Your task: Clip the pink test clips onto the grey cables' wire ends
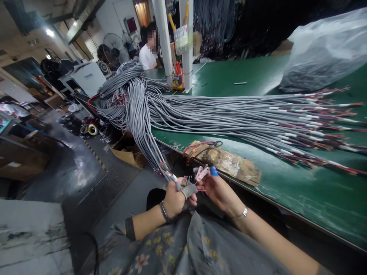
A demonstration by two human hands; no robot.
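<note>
My left hand (175, 198) is closed around the end of a grey cable (171, 176), where thin coloured wires fan out. Its thumb wears a grey wrap (189, 190). Just to the right, my right hand (219, 193) pinches a small pink plastic tool (201, 173) beside the wire tips. A blue finger cover (213, 171) sits on one of its digits. Whether the tool touches a wire is too small to tell. The held cable hangs off the table edge from a large bundle of grey cables (140, 103).
Many cables with stripped red and black ends (315, 130) lie along the green table (309, 198). A taped cardboard piece (226, 160) sits at the near edge. Beyond are a clear plastic bag (323, 49), a white post (187, 57) and a seated person (148, 55). An open carton (129, 151) stands below.
</note>
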